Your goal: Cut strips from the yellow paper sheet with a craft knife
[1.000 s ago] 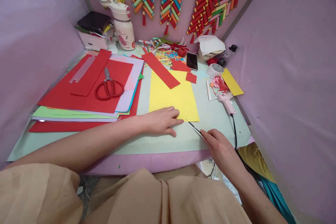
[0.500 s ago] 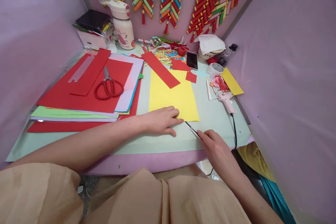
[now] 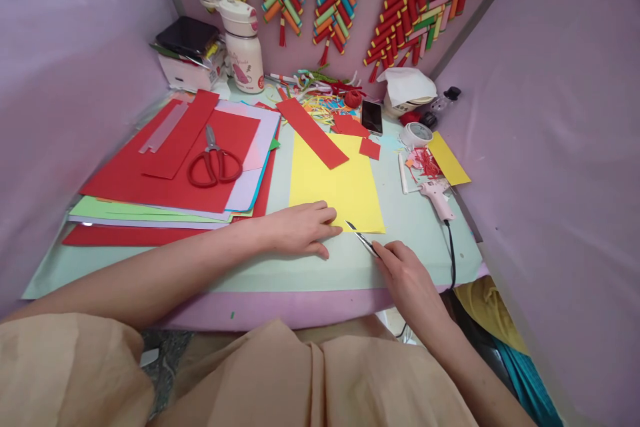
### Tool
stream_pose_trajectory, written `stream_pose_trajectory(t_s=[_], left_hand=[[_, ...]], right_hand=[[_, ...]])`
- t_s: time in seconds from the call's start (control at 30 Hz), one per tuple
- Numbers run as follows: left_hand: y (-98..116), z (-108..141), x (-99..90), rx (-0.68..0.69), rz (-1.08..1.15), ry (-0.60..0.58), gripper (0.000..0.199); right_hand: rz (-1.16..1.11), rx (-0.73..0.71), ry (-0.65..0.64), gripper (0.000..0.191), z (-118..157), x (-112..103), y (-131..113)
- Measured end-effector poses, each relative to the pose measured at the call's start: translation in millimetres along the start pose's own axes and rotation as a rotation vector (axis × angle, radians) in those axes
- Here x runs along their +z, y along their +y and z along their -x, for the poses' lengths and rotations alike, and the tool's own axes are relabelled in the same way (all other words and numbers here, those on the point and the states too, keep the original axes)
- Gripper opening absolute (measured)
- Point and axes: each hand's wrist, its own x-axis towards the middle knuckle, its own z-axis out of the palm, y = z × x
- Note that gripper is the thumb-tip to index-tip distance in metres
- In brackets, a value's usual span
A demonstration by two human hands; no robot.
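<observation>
My left hand (image 3: 311, 230) lies flat, its fingers spread across the near edge of the yellow paper (image 3: 330, 190). A slim silver craft knife (image 3: 367, 244) is in my right hand (image 3: 400, 273), my fingers closed around its handle. Its dark pointed tip is over the near edge of the yellow sheet, just right of my left fingertips; whether it touches the paper I cannot tell. Across the far part of the sheet lies a red paper strip (image 3: 313, 133), slanted. A small red paper square (image 3: 370, 148) rests by its right edge.
To the left, red-handled scissors (image 3: 215, 163) lie on a stack of coloured paper (image 3: 120, 177). A pink glue gun (image 3: 437, 200) with a black cord is at the right. Behind are a phone (image 3: 371, 117), a white bottle (image 3: 245, 57), a covered bowl (image 3: 407, 93) and paper scraps (image 3: 320, 107).
The craft knife's tip has come away from my left fingertips, and more of its blade shows. My left hand has drawn slightly left along the paper's edge. The view has shifted slightly.
</observation>
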Motion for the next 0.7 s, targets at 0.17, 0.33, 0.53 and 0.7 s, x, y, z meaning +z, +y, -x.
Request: stream_pose_trajectory(t_s=[0.17, 0.33, 0.53, 0.7], left_hand=[[0, 1, 1.6, -0.004, 0.001, 0.008, 0.054], [1, 1, 0.5, -0.013, 0.011, 0.009, 0.053], [0, 2, 0.8, -0.012, 0.006, 0.012, 0.053], [0, 2, 3.5, 0.007, 0.012, 0.060, 0.049]], right_hand=[[0.006, -0.001, -0.035, 0.031, 5, -7, -4], [0.003, 0.004, -0.045, 0.032, 6, -9, -6], [-0.018, 0.001, -0.015, 0.033, 1, -1, -15], [-0.044, -0.009, -0.013, 0.035, 8, -2, -15]])
